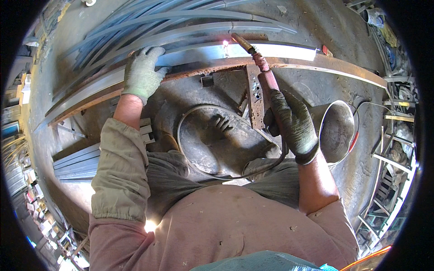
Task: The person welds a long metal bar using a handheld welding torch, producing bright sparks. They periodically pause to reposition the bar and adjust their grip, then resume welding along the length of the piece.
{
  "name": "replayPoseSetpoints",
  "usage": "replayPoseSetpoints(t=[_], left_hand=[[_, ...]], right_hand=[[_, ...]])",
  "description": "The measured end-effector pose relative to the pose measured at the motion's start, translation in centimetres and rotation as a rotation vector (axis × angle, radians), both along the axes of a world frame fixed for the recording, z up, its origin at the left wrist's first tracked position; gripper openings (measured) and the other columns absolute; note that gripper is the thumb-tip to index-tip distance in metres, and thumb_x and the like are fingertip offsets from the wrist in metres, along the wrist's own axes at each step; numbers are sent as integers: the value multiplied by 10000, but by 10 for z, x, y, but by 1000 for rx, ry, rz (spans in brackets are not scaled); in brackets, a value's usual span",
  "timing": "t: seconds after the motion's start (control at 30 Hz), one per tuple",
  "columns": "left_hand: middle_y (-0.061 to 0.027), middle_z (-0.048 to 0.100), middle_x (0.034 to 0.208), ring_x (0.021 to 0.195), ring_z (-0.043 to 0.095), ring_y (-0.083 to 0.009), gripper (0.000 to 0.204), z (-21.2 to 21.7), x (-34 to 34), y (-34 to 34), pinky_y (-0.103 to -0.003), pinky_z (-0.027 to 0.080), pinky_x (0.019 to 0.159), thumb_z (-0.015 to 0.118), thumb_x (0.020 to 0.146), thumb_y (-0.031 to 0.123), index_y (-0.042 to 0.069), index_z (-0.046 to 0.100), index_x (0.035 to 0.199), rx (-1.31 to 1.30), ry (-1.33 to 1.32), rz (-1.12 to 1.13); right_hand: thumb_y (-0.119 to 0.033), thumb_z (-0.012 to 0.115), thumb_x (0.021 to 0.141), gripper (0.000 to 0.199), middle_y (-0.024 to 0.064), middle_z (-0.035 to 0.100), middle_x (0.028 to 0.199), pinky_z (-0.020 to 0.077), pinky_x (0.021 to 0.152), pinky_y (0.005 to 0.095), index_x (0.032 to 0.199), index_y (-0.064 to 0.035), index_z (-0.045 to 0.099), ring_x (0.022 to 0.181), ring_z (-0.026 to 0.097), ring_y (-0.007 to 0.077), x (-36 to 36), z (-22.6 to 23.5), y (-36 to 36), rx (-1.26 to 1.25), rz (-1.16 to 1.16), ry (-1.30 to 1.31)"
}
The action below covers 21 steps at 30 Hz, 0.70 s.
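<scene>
A concrete floor [316,13], grey and dusty, spreads under everything, and across it runs one long rusty steel beam [343,70] that serves as the work support, with a rusted perforated bracket [255,97] hanging from its underside. Behind it lies a pile of flat steel strips [158,22], too many and too overlapped to count, all thin, grey and bowed by the lens. One bright steel flat bar [280,50] rests along the top of the beam. Lower right stands one round metal bucket [337,131], and one dark cable [199,167] loops on the floor between the person's knees. Two gloved hands are at work. The left hand [142,72], in a pale knitted glove, lies with fingers curled down over the bar's near edge, pressing it onto the beam. The right hand [291,122], in a dark soiled glove, is wrapped fully closed around the reddish handle of one welding torch [257,56], whose brass nozzle sits just beside a small glowing arc spot [224,43] on the bar.
</scene>
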<state>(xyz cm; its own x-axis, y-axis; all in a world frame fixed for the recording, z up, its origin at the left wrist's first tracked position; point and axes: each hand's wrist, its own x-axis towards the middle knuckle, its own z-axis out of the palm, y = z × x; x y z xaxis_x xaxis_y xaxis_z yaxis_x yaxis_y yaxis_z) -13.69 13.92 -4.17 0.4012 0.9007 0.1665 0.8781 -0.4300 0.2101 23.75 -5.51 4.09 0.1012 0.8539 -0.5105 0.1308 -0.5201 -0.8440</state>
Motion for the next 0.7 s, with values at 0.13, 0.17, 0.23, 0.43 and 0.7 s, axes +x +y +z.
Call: replayPoseSetpoints(t=[0.13, 0.17, 0.23, 0.43, 0.7], left_hand=[[-177, 687, 1536, 1400, 651, -446, 700, 8, 17, -5, -541, 544, 1179, 929, 891, 227, 142, 669, 1535, 61, 125, 23], [-186, 657, 1586, 1438, 629, -456, 752, 16, 31, -9, -551, 532, 1201, 922, 898, 230, 152, 636, 1589, 69, 176, 42], [-201, 619, 1634, 1484, 588, -481, 849, 37, 64, -34, -570, 506, 1244, 933, 894, 273, 126, 576, 1650, -10, 104, -23], [-311, 582, 1621, 1466, 603, -507, 1011, 46, 128, -128, -567, 480, 1275, 952, 826, 246, -2, 493, 1691, -178, -369, -402], [-300, 515, 1707, 1518, 560, -510, 1099, 42, 138, -155, -575, 444, 1288, 947, 848, 349, -29, 423, 1736, -197, -414, -458]], right_hand=[[-473, 646, 1207, 449, 14, 699, 816, 470, 586, 273, 1285, -40, 735, 646, 587, 69, 2, -6, -3, -11, 8, 23], [-480, 651, 1203, 451, 14, 698, 815, 467, 584, 274, 1280, -44, 736, 644, 584, 69, 2, -4, -4, -25, 1, 27], [-490, 659, 1196, 452, 13, 698, 813, 462, 579, 276, 1279, -53, 739, 642, 577, 69, -1, -1, -5, -58, -6, 17], [-503, 673, 1187, 454, 7, 694, 810, 455, 570, 271, 1300, -69, 750, 640, 572, 64, -6, -1, -4, -101, 24, -18], [-502, 660, 1194, 460, 14, 704, 801, 478, 567, 277, 1313, -69, 760, 625, 601, 77, -3, -15, -8, 17, 39, 9]])
